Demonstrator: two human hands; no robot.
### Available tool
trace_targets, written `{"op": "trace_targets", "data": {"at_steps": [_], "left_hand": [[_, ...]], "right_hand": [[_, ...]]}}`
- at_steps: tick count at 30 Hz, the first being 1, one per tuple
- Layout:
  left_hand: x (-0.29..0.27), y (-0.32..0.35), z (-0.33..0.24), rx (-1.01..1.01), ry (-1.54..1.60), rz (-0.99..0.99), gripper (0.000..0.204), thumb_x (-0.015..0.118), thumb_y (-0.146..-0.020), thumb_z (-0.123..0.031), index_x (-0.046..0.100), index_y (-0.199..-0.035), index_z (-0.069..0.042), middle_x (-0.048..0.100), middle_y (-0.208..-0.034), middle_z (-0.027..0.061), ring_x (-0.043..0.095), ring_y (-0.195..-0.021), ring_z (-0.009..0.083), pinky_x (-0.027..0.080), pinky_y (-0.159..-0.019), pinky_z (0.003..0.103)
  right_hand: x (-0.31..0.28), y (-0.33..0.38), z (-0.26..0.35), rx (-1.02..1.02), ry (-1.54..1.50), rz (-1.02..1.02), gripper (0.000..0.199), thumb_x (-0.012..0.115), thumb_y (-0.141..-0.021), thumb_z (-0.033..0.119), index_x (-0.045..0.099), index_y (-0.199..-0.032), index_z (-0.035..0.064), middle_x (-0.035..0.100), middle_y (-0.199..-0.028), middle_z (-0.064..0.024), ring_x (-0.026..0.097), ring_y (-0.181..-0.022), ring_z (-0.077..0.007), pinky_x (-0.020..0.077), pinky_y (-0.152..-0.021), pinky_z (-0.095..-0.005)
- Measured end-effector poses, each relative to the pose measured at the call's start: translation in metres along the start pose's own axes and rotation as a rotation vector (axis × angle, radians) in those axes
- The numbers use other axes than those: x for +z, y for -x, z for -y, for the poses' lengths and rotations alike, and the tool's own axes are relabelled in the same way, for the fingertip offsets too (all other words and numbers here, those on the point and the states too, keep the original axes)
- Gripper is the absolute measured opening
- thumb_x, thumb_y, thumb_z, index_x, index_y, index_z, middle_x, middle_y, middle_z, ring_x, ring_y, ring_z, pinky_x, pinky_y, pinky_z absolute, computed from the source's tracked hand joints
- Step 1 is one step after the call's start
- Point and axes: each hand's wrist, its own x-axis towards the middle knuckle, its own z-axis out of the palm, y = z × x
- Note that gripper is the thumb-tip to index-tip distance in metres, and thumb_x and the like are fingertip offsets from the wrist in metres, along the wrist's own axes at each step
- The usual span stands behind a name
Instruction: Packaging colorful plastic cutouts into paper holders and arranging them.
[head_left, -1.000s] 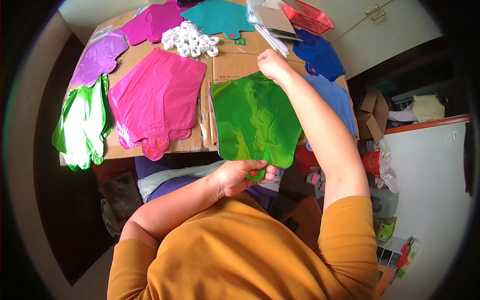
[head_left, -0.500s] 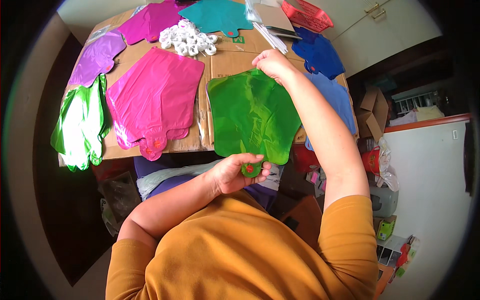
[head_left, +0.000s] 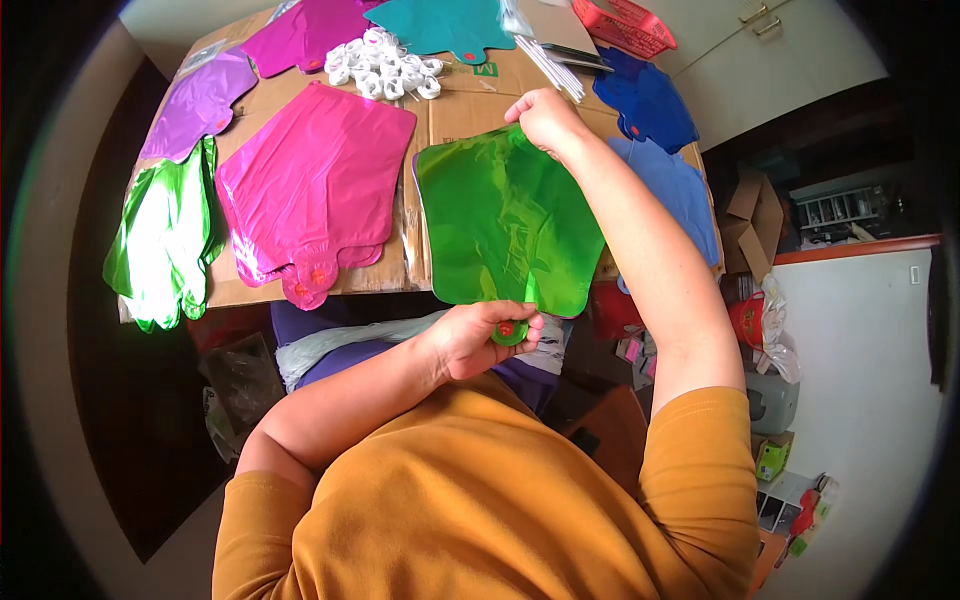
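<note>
Cardboard-covered table [head_left: 470,95], strewn with flat foil balloons, with a green foil balloon [head_left: 505,225] held over its near edge.
The balloon's neck is pinched shut in the left hand [head_left: 478,338], near the small red valve [head_left: 506,329], while its far top corner is gripped in the closed right hand [head_left: 545,120]. The foil is best kept taut and flat between both grips, clear of the pink balloon [head_left: 315,185] just beside it.

You see a shiny green foil balloon [head_left: 505,225] with a red-dotted neck, a hot-pink one [head_left: 315,185], purple [head_left: 195,100], teal [head_left: 445,22] and blue ones [head_left: 645,100], white rings [head_left: 383,65], brown cardboard bench [head_left: 470,95], your mustard-orange sleeves.
</note>
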Motion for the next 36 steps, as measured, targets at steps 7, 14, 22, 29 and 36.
{"op": "trace_targets", "data": {"at_steps": [7,14,22,29,36], "left_hand": [[-0.002,0.010,-0.002,-0.006,0.147,0.117,0.027,0.060,-0.092,-0.017,0.055,-0.113,0.000,0.063,-0.100,0.0138,0.062,-0.090,0.0234,0.052,-0.089,0.042],[-0.010,-0.002,0.003,-0.023,0.069,0.044,0.024,0.060,-0.093,-0.015,0.055,-0.112,-0.002,0.061,-0.094,0.0105,0.061,-0.086,0.0212,0.053,-0.085,0.040],[-0.003,0.004,-0.002,-0.026,0.062,0.027,0.017,0.060,-0.094,-0.013,0.057,-0.106,-0.003,0.062,-0.094,0.0084,0.061,-0.088,0.0202,0.053,-0.086,0.039],[0.005,-0.001,0.001,-0.018,0.003,-0.079,0.010,0.058,-0.097,-0.016,0.057,-0.099,-0.006,0.059,-0.087,0.0035,0.056,-0.081,0.0145,0.051,-0.081,0.033],[0.001,-0.001,0.006,0.013,-0.053,-0.089,0.011,0.056,-0.098,-0.018,0.055,-0.092,-0.009,0.055,-0.082,0.0005,0.052,-0.078,0.0136,0.049,-0.080,0.032]], "right_hand": [[0.000,0.001,-0.002,-0.018,0.015,-0.012,0.034,0.043,-0.075,-0.008,0.071,-0.091,0.0007,0.065,-0.075,-0.0108,0.056,-0.064,-0.0159,0.0444,-0.056,-0.0318],[0.002,-0.001,-0.002,-0.002,0.014,0.003,0.035,0.043,-0.074,-0.009,0.071,-0.092,0.0010,0.065,-0.076,-0.0112,0.056,-0.064,-0.0161,0.0446,-0.056,-0.0316],[0.002,-0.004,-0.007,-0.009,0.020,-0.028,0.027,0.048,-0.078,-0.001,0.073,-0.088,0.0056,0.069,-0.079,-0.0118,0.062,-0.064,-0.0196,0.0502,-0.058,-0.0339],[0.006,-0.009,-0.008,-0.017,0.009,-0.005,0.024,0.050,-0.081,0.004,0.073,-0.086,0.0075,0.071,-0.080,-0.0113,0.064,-0.061,-0.0198,0.0517,-0.056,-0.0344],[0.009,-0.014,-0.009,-0.020,-0.027,-0.040,0.020,0.052,-0.082,0.007,0.072,-0.084,0.0071,0.070,-0.076,-0.0101,0.062,-0.058,-0.0186,0.0505,-0.054,-0.0336]]}}
